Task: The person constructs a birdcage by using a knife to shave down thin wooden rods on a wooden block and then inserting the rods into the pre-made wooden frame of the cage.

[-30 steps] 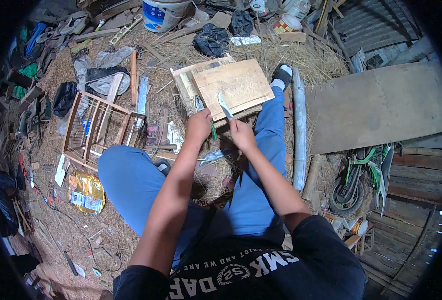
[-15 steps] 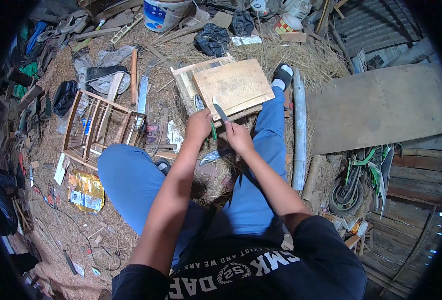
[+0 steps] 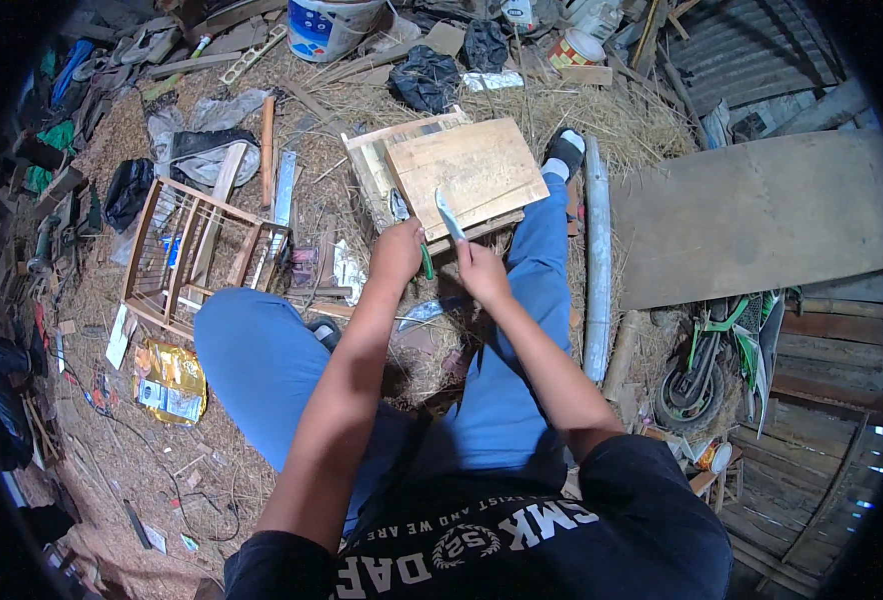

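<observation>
My right hand (image 3: 485, 273) closed round knife (image 3: 448, 213), blade over board (image 3: 472, 165) ahead; contact unclear. Left hand (image 3: 397, 256) wrapped on green tool (image 3: 428, 263) by board's near corner. Knife step, I judge; next move wants steady left grip.

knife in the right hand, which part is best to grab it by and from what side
By its handle, best approached from the person's own side: the knife points its blade away over the wooden board, leaving the handle end nearest the body. The right hand grips there, hiding most of the handle. The bare blade is probably best avoided.
</observation>
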`<action>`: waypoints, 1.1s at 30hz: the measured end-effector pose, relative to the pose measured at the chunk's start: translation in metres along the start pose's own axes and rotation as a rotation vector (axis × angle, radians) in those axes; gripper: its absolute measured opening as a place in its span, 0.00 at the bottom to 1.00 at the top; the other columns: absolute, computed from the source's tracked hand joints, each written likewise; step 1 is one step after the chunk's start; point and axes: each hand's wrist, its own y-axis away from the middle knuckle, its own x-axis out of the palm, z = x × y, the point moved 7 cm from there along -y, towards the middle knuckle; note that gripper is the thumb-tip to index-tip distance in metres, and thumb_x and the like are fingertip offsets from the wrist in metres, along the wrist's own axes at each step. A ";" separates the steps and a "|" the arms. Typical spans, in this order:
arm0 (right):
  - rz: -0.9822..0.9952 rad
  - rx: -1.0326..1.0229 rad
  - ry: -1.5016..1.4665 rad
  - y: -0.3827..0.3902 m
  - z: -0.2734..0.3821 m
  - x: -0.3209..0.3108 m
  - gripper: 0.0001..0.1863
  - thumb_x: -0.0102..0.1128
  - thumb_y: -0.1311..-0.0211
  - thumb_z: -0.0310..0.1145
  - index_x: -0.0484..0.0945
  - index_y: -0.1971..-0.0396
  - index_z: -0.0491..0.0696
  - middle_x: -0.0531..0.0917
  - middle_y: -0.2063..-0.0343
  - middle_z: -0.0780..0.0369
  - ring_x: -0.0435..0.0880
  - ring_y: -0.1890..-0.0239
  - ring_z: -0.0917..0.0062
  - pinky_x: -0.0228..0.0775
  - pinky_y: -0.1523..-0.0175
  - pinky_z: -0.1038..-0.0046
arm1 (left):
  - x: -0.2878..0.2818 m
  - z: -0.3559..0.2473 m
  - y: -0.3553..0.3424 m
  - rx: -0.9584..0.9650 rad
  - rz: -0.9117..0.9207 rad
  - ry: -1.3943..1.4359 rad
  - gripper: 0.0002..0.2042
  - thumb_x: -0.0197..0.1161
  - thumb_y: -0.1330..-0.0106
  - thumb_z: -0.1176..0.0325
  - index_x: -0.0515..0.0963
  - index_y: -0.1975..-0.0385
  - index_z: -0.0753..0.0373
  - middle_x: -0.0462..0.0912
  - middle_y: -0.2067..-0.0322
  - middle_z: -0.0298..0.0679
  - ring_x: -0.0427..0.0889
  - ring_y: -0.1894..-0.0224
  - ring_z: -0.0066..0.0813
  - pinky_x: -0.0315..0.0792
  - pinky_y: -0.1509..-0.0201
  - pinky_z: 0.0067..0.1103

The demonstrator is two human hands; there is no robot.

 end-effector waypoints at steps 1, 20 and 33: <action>0.037 -0.017 0.029 0.002 0.004 0.005 0.28 0.44 0.23 0.50 0.81 0.69 0.40 0.83 0.69 0.43 0.82 0.63 0.42 0.72 0.57 0.48 | -0.001 0.004 0.000 0.002 0.004 0.002 0.10 0.56 0.28 0.63 0.80 0.62 0.64 0.84 0.66 0.57 0.83 0.59 0.61 0.76 0.54 0.47; -0.051 0.157 -0.013 -0.032 -0.038 -0.032 0.31 0.42 0.23 0.52 0.82 0.70 0.38 0.83 0.69 0.41 0.82 0.61 0.41 0.72 0.54 0.48 | 0.004 0.008 -0.006 -0.046 0.029 0.075 0.12 0.58 0.29 0.61 0.83 0.61 0.62 0.85 0.64 0.55 0.84 0.58 0.59 0.76 0.52 0.45; -0.038 0.051 0.022 -0.006 0.007 -0.012 0.30 0.43 0.23 0.52 0.83 0.68 0.40 0.83 0.68 0.42 0.82 0.61 0.42 0.73 0.54 0.48 | -0.003 0.004 -0.004 -0.012 -0.013 0.022 0.10 0.61 0.31 0.62 0.84 0.61 0.61 0.85 0.64 0.54 0.84 0.59 0.57 0.77 0.52 0.43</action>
